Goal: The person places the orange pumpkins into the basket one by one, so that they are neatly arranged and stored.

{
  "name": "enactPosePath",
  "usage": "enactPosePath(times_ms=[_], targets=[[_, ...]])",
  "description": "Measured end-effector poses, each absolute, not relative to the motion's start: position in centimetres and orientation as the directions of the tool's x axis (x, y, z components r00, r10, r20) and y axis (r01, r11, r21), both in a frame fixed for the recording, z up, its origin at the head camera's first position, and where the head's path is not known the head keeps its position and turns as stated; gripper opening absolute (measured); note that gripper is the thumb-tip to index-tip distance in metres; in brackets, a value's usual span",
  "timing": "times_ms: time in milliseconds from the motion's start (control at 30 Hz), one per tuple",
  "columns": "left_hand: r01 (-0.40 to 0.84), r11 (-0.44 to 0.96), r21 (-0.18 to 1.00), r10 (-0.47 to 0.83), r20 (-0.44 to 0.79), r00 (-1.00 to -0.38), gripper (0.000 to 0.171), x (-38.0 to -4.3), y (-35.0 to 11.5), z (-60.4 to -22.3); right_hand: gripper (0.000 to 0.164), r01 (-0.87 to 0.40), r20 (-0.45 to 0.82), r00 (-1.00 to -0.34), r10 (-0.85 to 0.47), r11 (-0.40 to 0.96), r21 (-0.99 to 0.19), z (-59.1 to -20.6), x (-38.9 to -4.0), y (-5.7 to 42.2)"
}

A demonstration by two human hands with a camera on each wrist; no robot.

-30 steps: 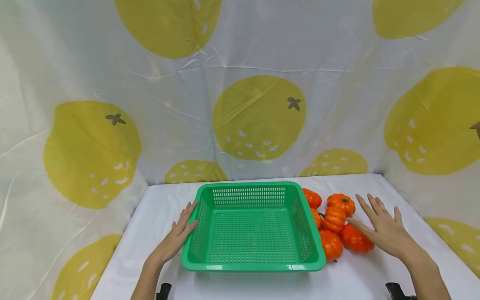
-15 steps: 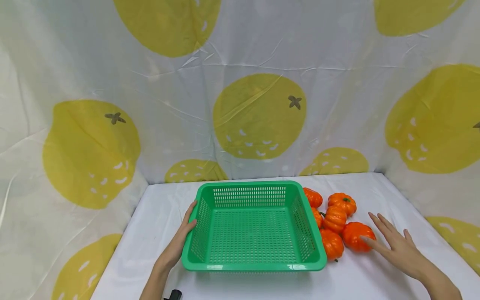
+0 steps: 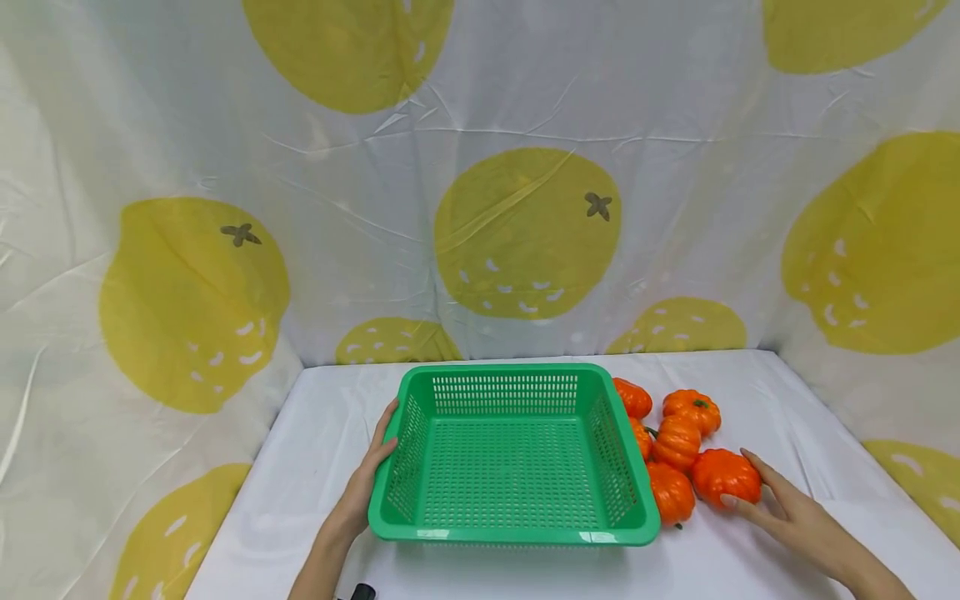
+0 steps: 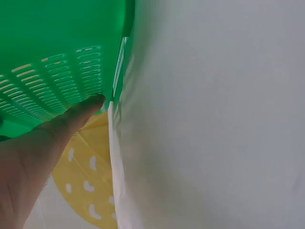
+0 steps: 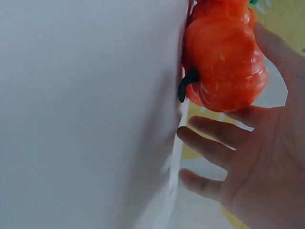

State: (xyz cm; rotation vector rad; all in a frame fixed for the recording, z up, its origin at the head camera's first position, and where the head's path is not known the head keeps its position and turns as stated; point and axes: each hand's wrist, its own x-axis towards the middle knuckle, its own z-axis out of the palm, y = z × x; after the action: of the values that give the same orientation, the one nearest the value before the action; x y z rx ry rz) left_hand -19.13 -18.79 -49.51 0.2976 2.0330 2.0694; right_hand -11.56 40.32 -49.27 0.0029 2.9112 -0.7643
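A green plastic basket (image 3: pixel 517 536) with slotted walls stands on the white-covered table, nothing inside it. My left hand (image 3: pixel 362 483) lies along its left side, fingers extended under the rim; in the left wrist view a straight digit of that hand (image 4: pixel 35 155) touches the slotted wall (image 4: pixel 57 28). To the right of the basket, my right hand (image 3: pixel 798 521) reaches beside the nearest orange pumpkin (image 3: pixel 726 477), thumb on its near side and fingers on its far side. In the right wrist view this pumpkin (image 5: pixel 224 62) shows a dark green stem, and the hand (image 5: pixel 264 152) has its fingers spread and slightly bent.
Several other orange pumpkins, among them one in the middle (image 3: pixel 677 442) and one at the back (image 3: pixel 692 410), cluster against the basket's right side. A lemon-print curtain (image 3: pixel 525 233) surrounds the white tabletop (image 3: pixel 337 417) at the back and sides.
My right hand has lowered from above the pumpkins to beside the nearest one, thumb and fingers now on either side of it. My left hand has stayed at the basket's left side.
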Motion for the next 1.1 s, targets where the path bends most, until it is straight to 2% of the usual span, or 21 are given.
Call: enactPosePath(times_ms=[233, 733, 1100], targets=[[0.002, -0.030, 1.000, 0.304, 0.011, -0.953, 0.058, -19.1, -18.7, -49.5, 0.086, 0.053, -0.130, -0.991, -0.014, 0.869, -0.492, -49.2, -11.7, 40.1], [0.031, 0.020, 0.999, 0.295, 0.024, -0.955, 0.058, -19.0, -18.8, -49.3, 0.073, -0.032, 0.110, -0.993, 0.036, 0.825, -0.564, -48.2, -11.6, 39.8], [0.029, 0.021, 0.999, 0.297, 0.021, -0.955, 0.058, -19.1, -18.8, -49.3, 0.081, -0.036, 0.169, -0.983, 0.076, 0.814, -0.580, -44.8, -13.4, 38.2]])
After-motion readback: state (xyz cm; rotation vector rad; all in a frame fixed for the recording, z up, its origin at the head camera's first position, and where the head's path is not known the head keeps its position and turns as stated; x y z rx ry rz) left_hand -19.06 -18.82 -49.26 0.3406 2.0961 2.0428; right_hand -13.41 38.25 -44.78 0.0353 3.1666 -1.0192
